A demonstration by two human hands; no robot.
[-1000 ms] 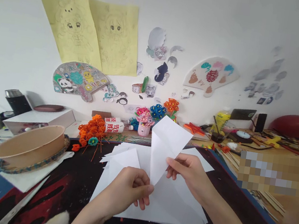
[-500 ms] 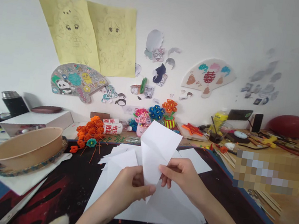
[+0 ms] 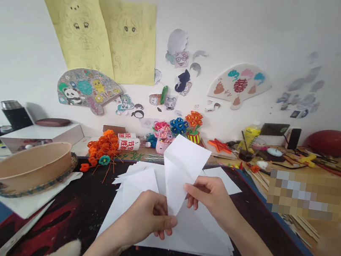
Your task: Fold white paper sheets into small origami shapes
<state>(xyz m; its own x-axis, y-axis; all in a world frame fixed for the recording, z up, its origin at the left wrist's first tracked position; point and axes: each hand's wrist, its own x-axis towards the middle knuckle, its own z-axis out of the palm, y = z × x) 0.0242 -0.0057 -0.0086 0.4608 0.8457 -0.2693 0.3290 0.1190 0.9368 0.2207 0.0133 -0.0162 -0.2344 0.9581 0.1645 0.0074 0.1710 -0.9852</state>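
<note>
A folded white paper piece (image 3: 182, 168) stands upright above the table, held at its lower point by both hands. My left hand (image 3: 147, 218) pinches the bottom tip with thumb and fingers curled. My right hand (image 3: 211, 196) grips the right lower edge of the same piece. Beneath them lies a stack of white paper sheets (image 3: 199, 235) on a black and red mat (image 3: 81, 213).
A brown paper bowl (image 3: 28, 164) sits on a woven ring at the left. Orange paper flowers (image 3: 103, 150), glue bottles (image 3: 129, 143) and small flower pots (image 3: 193, 127) stand at the back. Tools and wooden sticks (image 3: 303, 225) crowd the right side.
The folded paper shifted slightly left and lower between the hands, and the fingers adjusted their pinch on its lower tip. The view also shifted a little.
</note>
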